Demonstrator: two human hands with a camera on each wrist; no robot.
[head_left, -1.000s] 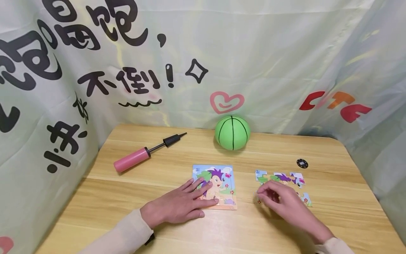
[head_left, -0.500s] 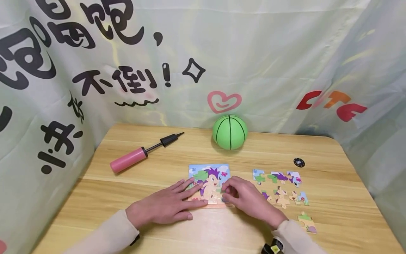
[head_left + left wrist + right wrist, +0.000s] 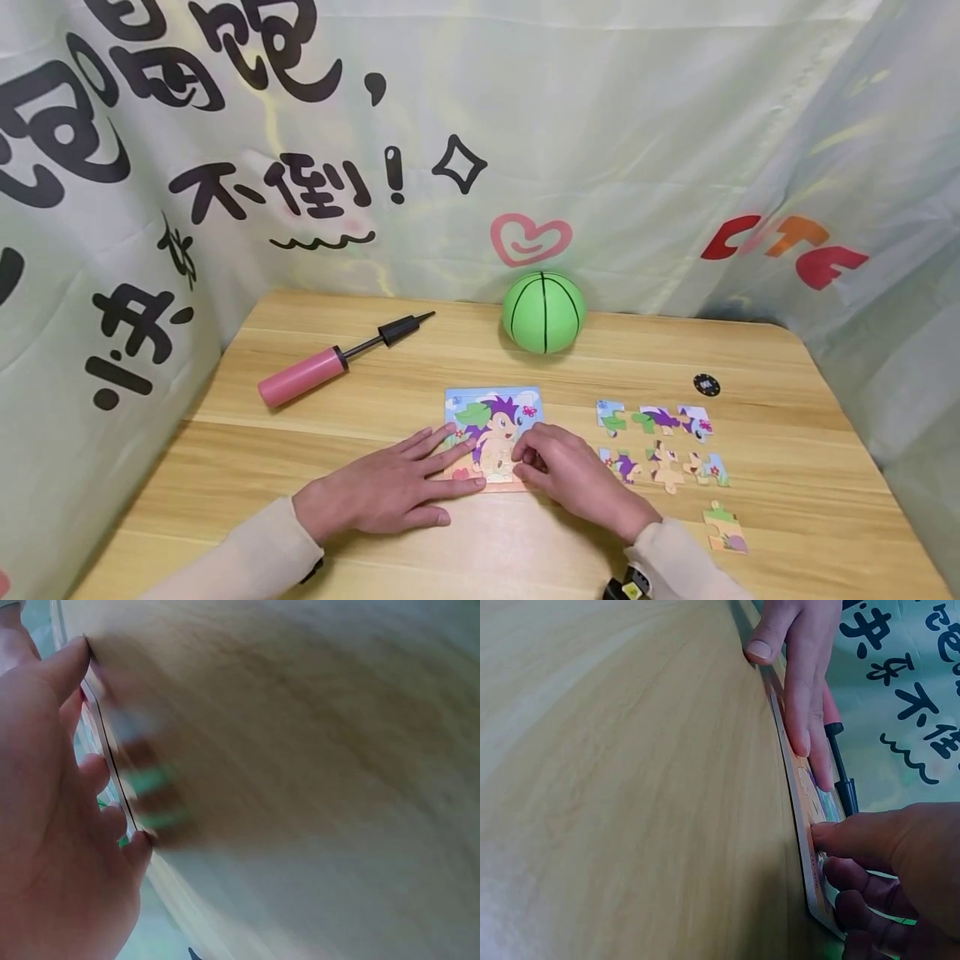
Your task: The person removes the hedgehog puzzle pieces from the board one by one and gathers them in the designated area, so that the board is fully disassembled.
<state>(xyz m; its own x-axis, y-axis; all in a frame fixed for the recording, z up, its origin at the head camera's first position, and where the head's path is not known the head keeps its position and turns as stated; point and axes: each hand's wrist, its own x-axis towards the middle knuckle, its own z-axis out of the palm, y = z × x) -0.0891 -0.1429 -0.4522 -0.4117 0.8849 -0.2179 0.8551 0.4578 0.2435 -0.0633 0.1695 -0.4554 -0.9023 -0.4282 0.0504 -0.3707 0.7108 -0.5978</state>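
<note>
A square picture puzzle board (image 3: 491,392) with a purple-haired hedgehog lies flat before me. My left hand (image 3: 378,490) rests on its left side with fingers spread straight. Over the board's lower right part, my right hand (image 3: 581,479) has bent fingers and its thumb tip low on the picture. In the right wrist view the right thumb (image 3: 855,838) touches the board's surface close to its near edge, other fingers curled beside it. I cannot tell whether a piece is between those fingertips. Several loose puzzle pieces (image 3: 666,468) lie in rows to the right.
A green ball (image 3: 543,313) sits at the back of the wooden table (image 3: 480,554). At the left lies a pink hand pump (image 3: 303,377) with a black nozzle. A round black chip (image 3: 707,385) is behind the loose pieces. A printed curtain (image 3: 637,142) surrounds the table.
My right hand has moved left from the loose pieces to the board's lower right part, uncovering those pieces, and has shifted slightly further left since. The left hand stays spread on the board.
</note>
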